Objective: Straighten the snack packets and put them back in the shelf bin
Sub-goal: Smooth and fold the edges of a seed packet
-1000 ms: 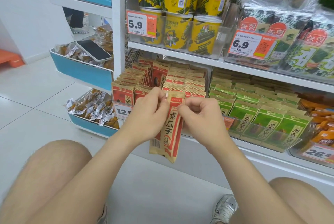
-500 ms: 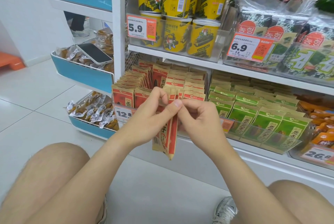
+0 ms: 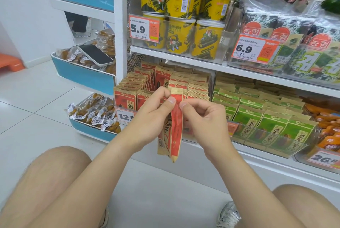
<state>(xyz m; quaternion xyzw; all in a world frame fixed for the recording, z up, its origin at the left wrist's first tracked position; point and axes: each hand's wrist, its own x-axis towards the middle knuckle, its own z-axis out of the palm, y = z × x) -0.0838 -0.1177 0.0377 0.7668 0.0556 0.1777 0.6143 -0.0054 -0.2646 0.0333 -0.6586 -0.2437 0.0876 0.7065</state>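
Both hands hold a small stack of red-and-tan snack packets [image 3: 173, 132] upright in front of the shelf, edge toward me. My left hand [image 3: 152, 115] grips the stack near its top from the left, thumb on the front. My right hand [image 3: 204, 117] pinches the same top edge from the right. Behind them is the clear shelf bin [image 3: 127, 115] on the bottom shelf, filled with rows of matching red packets [image 3: 161, 82] standing upright. The lower part of the bin is hidden by my hands.
A bin of green packets [image 3: 266, 115] sits to the right, orange packs [image 3: 329, 128] beyond it. Yellow tubs [image 3: 182, 19] and seaweed packs [image 3: 294, 43] fill the shelf above. A phone [image 3: 95, 55] lies on the blue side rack [image 3: 82, 74] at left. My knees frame the floor below.
The held packets have turned from face-on to edge-on, and the hands have drawn closer together at the top of the stack.
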